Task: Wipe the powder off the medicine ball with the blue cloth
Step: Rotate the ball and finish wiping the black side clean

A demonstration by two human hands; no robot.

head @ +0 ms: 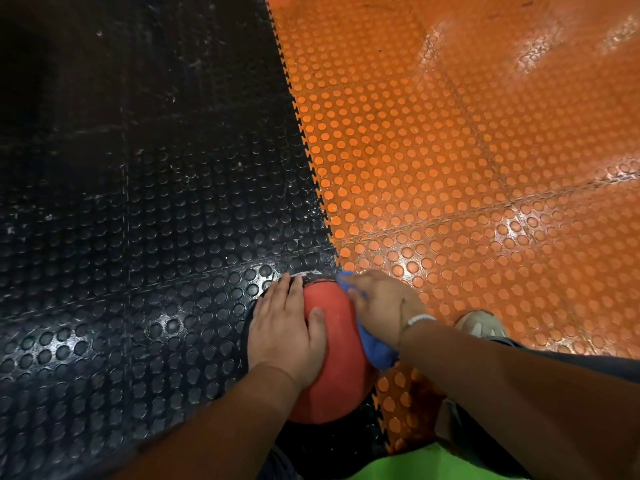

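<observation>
Going left to right: the black studded floor mat [138, 237] takes up the left half, and the medicine ball [332, 355] sits right on the toothed seam where it joins the orange mat [467, 168], near the bottom edge of the view.

The left hand [287, 330] is laid flat on the ball's left side, fingers straight and close together, thumb out across the red top. Looks like it's just steadying the ball.

On the ball's right side, the blue cloth [375, 346] is bunched up and pressed against the ball by the right hand [381, 303]. Its fingers are curled over the cloth, gripping it, with blue poking out past the fingertips and under the palm. A shoe [481, 323] is planted just right of that.

So I'd say we're mid-wipe, working the right flank. I honestly can't spot much powder on the red face that shows, only a pale smudge at the far rim. Next move probably needs the left hand to roll or hold the ball so the cloth can reach the hidden far side and underside.
</observation>
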